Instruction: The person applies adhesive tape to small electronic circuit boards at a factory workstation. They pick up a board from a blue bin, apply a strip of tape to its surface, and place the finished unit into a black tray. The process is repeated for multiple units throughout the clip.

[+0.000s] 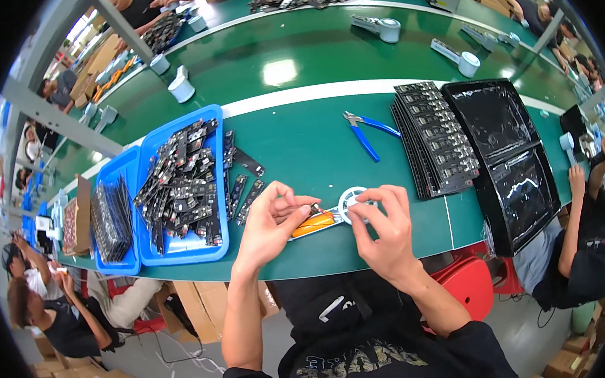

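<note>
Open white handheld unit [337, 217] between the hands, over the near edge of the green table [305, 144], right of the blue tray [184, 250]. Orange block [313, 224] lies in its narrow end; round head [351, 200] points away to the right.

Left hand [270, 223]: thumb and forefinger appear pinched on a small dark part [314, 208] above the orange block. Right hand [388, 234]: thumb and forefinger curled beside the round head; contact cannot be told. Hands apart from each other.

Progress, as judged: orange block in place, small part being set or wired, so mid-assembly. Left to do: seat that part, close the housing; no cover shows on this unit. Plenty remains: loose boards [182, 181] heap the blue tray, a few more lie by its right rim, and a stack of board sheets [434, 138] stands by the left edge of the black tray [512, 157]. Blue-handled cutters [364, 139] lie unused toward the table's far edge. White devices [389, 31] beyond that edge look more complete.

Hard to make out: fingers cover the dark part and much of the unit's middle; any wiring is too small to trace. Black tray's contents obscured by glare on plastic film.
</note>
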The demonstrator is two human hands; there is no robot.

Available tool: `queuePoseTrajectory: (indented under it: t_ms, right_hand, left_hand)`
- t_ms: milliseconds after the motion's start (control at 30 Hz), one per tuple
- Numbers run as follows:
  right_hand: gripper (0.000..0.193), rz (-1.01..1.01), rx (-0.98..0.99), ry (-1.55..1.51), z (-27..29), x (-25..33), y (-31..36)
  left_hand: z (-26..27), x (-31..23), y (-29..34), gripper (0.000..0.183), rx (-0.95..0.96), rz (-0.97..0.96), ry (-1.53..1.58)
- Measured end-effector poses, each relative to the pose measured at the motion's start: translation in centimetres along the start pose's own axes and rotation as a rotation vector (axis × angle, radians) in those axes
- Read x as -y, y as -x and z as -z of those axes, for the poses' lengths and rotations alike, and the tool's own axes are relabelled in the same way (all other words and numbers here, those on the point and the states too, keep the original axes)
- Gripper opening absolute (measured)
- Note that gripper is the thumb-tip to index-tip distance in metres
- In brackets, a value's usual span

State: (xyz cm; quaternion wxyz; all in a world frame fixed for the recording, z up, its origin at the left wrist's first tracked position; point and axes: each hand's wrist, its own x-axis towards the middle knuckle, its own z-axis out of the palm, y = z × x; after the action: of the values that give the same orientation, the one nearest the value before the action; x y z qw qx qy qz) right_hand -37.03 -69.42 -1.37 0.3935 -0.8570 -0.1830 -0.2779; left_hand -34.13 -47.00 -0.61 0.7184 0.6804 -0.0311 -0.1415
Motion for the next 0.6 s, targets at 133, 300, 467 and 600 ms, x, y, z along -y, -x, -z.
queuePoseTrajectory:
  t_ms: [133, 300, 467, 600]
  right_hand:
    - [0.019, -0.007, -0.045, 0.065, -0.3, 0.1, 1.3]
    - [0.020, 0.059, -0.054, 0.178, 0.7, 0.6, 2.1]
    - [0.044, -0.011, 0.208, 0.103, 0.6, 2.7, 3.9]
    - [0.066, -0.127, 0.352, 0.034, -0.3, 3.5, 4.7]
  left_hand:
    - [-0.4, -0.4, 0.1, 0.025, -0.030, -0.007, -0.028]
    - [-0.8, -1.4, 0.2, 0.025, -0.056, -0.057, -0.189]
    - [-1.1, -2.2, 0.3, 0.028, -0.053, -0.074, -0.307]
    - [-0.4, -1.9, 0.7, 0.032, -0.026, -0.137, -0.274]
